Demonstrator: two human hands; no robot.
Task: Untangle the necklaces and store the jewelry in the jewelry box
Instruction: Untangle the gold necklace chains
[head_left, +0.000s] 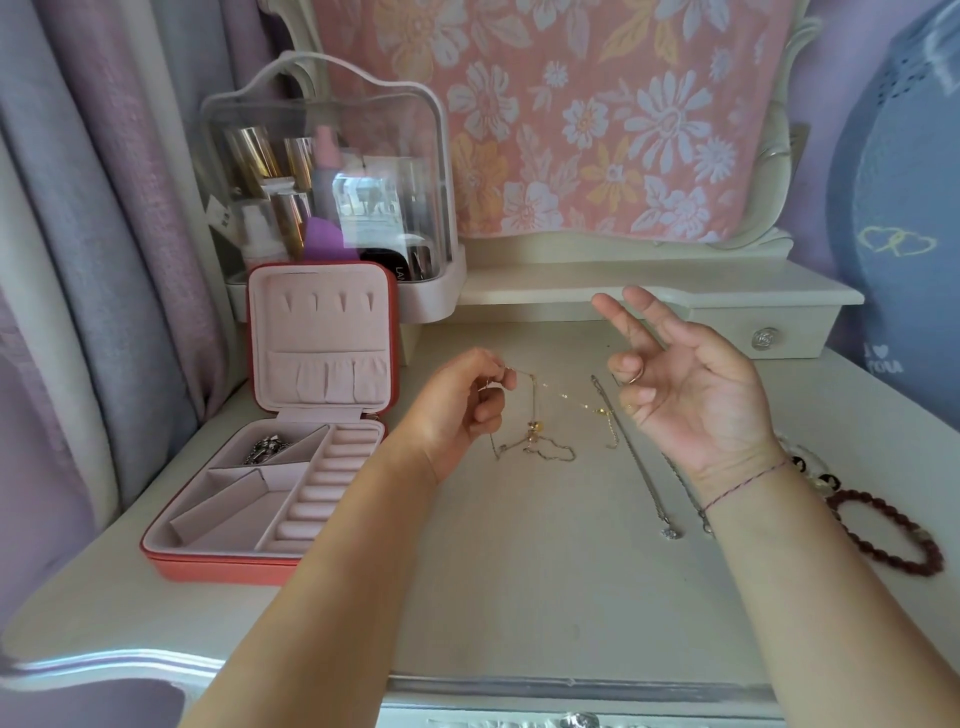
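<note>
The left hand (475, 400) is curled and pinches one end of a thin gold chain (563, 396) between thumb and finger. The chain stretches crosswise from this hand toward the right hand (685, 395), sloping a little down. The right hand is lifted with the palm up, two fingers straight and the others bent. Whether it grips the chain's other end, I cannot tell. Under the left hand a tangle (535, 444) of chains hangs to the table (519, 571). Below the right hand lies a silver necklace (639, 467), long axis far to near, pendant nearest. The open jewelry box (208, 564) stands outside the left hand.
</note>
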